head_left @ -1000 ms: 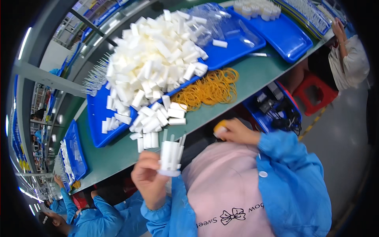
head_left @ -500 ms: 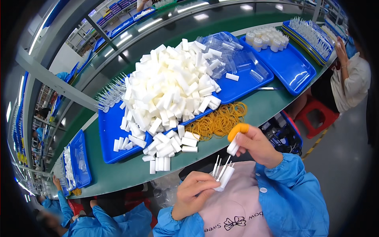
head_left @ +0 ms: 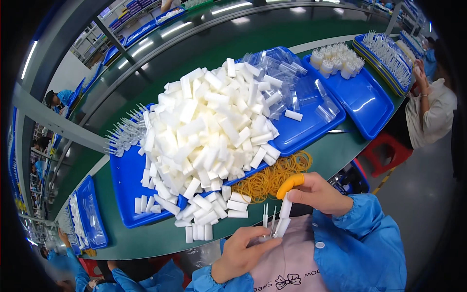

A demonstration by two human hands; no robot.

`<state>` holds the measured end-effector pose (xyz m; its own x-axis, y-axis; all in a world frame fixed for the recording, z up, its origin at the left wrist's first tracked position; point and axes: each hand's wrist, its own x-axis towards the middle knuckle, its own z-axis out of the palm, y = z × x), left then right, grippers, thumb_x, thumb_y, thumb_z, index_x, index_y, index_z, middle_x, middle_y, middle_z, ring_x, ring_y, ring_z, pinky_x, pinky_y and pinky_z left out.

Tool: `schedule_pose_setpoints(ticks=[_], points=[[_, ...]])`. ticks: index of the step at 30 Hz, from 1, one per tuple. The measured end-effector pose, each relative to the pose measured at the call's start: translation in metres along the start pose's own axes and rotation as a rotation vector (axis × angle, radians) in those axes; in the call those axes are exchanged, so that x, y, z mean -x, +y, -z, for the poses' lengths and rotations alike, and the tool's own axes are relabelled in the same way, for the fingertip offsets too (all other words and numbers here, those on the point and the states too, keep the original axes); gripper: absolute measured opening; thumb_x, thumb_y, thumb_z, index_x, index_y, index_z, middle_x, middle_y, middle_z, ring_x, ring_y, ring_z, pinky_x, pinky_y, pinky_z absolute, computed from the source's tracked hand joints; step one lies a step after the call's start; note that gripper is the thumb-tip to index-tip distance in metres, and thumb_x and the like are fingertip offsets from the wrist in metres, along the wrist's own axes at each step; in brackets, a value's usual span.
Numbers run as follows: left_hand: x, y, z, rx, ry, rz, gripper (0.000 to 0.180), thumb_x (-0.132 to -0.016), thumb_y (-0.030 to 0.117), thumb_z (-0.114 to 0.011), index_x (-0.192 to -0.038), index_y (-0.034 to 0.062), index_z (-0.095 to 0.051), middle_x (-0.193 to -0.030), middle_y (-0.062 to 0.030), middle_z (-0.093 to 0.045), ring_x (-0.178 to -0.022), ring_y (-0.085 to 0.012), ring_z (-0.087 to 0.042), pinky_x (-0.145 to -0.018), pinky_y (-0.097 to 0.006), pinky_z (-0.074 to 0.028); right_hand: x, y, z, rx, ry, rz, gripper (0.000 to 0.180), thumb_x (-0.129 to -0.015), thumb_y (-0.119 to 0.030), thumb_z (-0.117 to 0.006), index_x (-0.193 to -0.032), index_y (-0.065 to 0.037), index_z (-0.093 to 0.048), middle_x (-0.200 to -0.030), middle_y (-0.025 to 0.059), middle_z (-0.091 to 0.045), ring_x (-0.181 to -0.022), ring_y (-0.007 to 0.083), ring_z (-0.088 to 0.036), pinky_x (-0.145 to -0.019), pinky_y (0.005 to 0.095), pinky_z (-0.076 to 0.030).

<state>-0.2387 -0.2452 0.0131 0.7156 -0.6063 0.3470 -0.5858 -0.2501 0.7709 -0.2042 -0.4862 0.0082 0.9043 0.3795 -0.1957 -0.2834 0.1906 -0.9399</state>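
Held in my left hand (head_left: 244, 252) is a small base with several thin white rods (head_left: 265, 217) standing up from it. One white foam cylinder (head_left: 282, 228) sits upright among the rods, beside my left fingertips. My right hand (head_left: 318, 195), with an orange finger cot (head_left: 291, 185) on its index finger, pinches another white foam cylinder (head_left: 286, 206). The lower end of that piece is right over the base, close to the seated cylinder; whether a rod has entered it is hidden. My left fingers cover most of the base.
A large heap of white foam cylinders (head_left: 194, 131) fills a blue tray (head_left: 124, 194). Orange rubber bands (head_left: 272, 177) lie at the bench edge. Clear plastic tubes (head_left: 294, 73) lie in the blue tray behind. White rodded parts (head_left: 127, 131) stand at left. Co-workers sit on both sides.
My right hand has lowered its foam cylinder from above the rods down to the base, beside the seated cylinder. My left hand still holds the base, slightly lower in view.
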Motion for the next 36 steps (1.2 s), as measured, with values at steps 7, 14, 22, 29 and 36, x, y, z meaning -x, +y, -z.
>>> schedule_pose_setpoints(ticks=[7,14,22,29,36], points=[[-0.017,-0.005,0.01,0.043,-0.016,-0.007,0.045,-0.054,-0.009,-0.061,-0.091,0.0118,-0.075,-0.098,-0.0105,-0.057,-0.086,-0.0212,-0.057,-0.072,-0.028,-0.049,-0.02,-0.025,0.01,0.074,-0.053,-0.051,0.02,-0.086,-0.018,-0.065,-0.096,0.0,-0.064,-0.09,0.0017,-0.065,-0.083,0.0093,-0.059,-0.077,0.0227,-0.046],[-0.02,-0.013,0.018,0.057,-0.002,0.0,0.044,-0.053,-0.01,-0.062,-0.09,0.0115,-0.075,-0.102,-0.0117,-0.054,-0.087,-0.0218,-0.056,-0.074,-0.028,-0.048,-0.028,-0.024,0.004,0.268,-0.134,0.153,0.015,-0.08,-0.015,-0.072,-0.09,-0.005,-0.068,-0.086,0.0039,-0.063,-0.083,0.0138,-0.055,-0.075,0.0272,-0.042],[-0.023,-0.008,0.003,0.089,0.262,0.237,0.034,-0.069,-0.002,-0.073,-0.102,0.0035,-0.066,-0.102,-0.015,-0.059,-0.085,-0.0225,-0.061,-0.071,-0.028,-0.051,-0.022,-0.008,-0.006,0.249,-0.163,0.182,0.017,-0.079,-0.016,-0.073,-0.091,-0.005,-0.068,-0.091,0.004,-0.062,-0.087,0.017,-0.054,-0.08,0.0295,-0.04],[-0.018,-0.024,0.002,0.346,0.225,0.327,0.029,-0.068,0.0,-0.076,-0.095,0.002,-0.065,-0.091,-0.0121,-0.064,-0.081,-0.0225,-0.062,-0.073,-0.029,-0.051,-0.039,-0.036,0.019,0.634,0.079,0.421,0.021,-0.077,-0.02,-0.072,-0.093,-0.007,-0.067,-0.087,0.0057,-0.062,-0.085,0.0183,-0.055,-0.075,0.0305,-0.043],[-0.008,-0.029,-0.001,0.544,0.354,0.393,0.026,-0.071,-0.006,-0.072,-0.095,-0.002,-0.063,-0.1,-0.0145,-0.061,-0.087,-0.0198,-0.061,-0.076,-0.029,-0.05,-0.078,-0.026,0.111,1.365,0.62,0.45,0.024,-0.071,-0.024,-0.072,-0.09,-0.009,-0.067,-0.086,0.0073,-0.06,-0.084,0.027,-0.054,-0.073,0.0379,-0.041]])
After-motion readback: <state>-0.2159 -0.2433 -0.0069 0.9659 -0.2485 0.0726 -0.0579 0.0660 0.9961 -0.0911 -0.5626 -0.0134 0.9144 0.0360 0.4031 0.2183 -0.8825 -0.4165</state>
